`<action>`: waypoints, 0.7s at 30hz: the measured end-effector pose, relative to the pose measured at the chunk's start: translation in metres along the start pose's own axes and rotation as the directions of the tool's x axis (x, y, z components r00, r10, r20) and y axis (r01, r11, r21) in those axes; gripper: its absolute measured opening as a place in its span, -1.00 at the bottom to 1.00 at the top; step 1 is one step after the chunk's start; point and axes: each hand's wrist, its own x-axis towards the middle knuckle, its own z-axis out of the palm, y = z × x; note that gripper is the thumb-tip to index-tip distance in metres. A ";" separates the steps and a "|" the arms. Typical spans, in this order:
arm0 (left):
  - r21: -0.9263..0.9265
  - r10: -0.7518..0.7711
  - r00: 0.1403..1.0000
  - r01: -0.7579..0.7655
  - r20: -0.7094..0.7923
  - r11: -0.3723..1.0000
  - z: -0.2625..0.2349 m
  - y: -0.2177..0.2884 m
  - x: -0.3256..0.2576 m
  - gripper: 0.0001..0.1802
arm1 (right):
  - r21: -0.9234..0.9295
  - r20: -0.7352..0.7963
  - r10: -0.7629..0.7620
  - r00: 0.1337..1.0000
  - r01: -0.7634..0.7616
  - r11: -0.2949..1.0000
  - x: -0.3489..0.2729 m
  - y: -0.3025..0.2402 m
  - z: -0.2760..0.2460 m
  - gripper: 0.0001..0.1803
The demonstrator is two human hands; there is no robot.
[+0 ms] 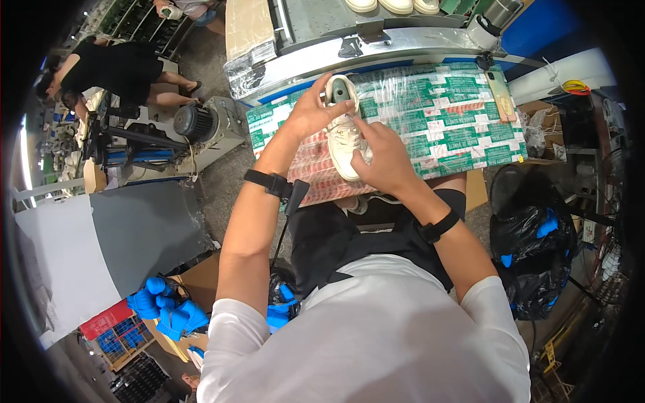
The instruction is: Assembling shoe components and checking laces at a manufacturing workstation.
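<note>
A cream lace-up sneaker (344,144) lies on the board in front of me, toe toward me. A dark green insert or insole shows inside its collar. My left hand (314,113) grips the shoe near the heel opening, thumb reaching across to the tongue. From the other side, my right hand (386,158) is closed against the shoe, with the index finger at the top of the laces and the thumb on the side near the toe. Whether a lace end is pinched between its fingers cannot be made out.
The board (437,144) is covered in green-and-white printed tape. A phone (500,97) lies at its right. Beyond runs a metal-edged conveyor (316,60) carrying more shoes (396,5). Black bags (537,235) stand right, blue plastic pieces (178,319) left. A co-worker (111,70) bends at a machine.
</note>
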 end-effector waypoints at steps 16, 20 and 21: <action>-0.068 -0.009 0.997 0.004 -0.074 0.998 0.003 -0.009 0.006 0.04 | -0.355 0.182 -0.057 0.982 0.119 0.927 -0.008 0.002 -0.047 -0.30; -0.084 -0.037 0.997 0.031 -0.071 0.996 0.001 -0.013 0.006 0.04 | -0.464 0.175 0.170 0.970 -0.071 0.883 -0.053 -0.001 -0.098 -0.31; -0.039 0.006 0.997 -0.010 -0.083 0.999 0.001 -0.016 0.010 0.04 | -0.464 0.179 0.167 0.969 -0.067 0.883 -0.058 -0.003 -0.097 -0.31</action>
